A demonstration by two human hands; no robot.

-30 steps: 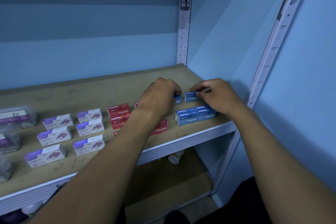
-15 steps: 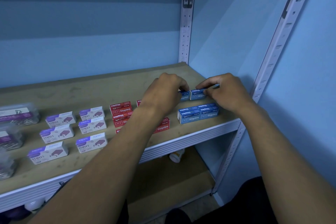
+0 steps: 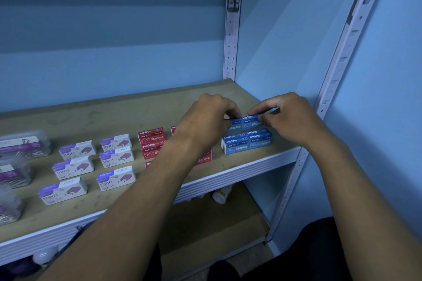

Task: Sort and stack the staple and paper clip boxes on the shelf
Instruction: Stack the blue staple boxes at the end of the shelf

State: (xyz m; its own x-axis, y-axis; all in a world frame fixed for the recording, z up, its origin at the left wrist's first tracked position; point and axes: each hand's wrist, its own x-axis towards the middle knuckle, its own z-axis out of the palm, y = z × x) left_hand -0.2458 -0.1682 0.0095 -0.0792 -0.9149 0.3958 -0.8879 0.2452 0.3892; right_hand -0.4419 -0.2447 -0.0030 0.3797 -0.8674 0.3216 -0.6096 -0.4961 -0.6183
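On the wooden shelf (image 3: 141, 109), my left hand (image 3: 205, 121) and my right hand (image 3: 290, 118) each pinch a blue staple box at the back right. The left-hand blue box (image 3: 235, 124) and the right-hand blue box (image 3: 252, 122) are pressed side by side. In front of them lies another pair of blue staple boxes (image 3: 247, 142). Red staple boxes (image 3: 151, 142) sit in the middle, partly hidden by my left forearm. Purple-and-white staple boxes (image 3: 114, 157) stand in two columns to the left. Clear paper clip boxes (image 3: 25, 143) line the far left edge.
Metal shelf uprights (image 3: 231, 41) rise at the back right corner and at the front right. Blue walls close the back and right side. A lower shelf (image 3: 205, 223) holds a small white bottle (image 3: 220, 195) and other dim items at the left.
Both hands have brought the two rear blue boxes together, and they now touch side by side. The camera view has shifted slightly.
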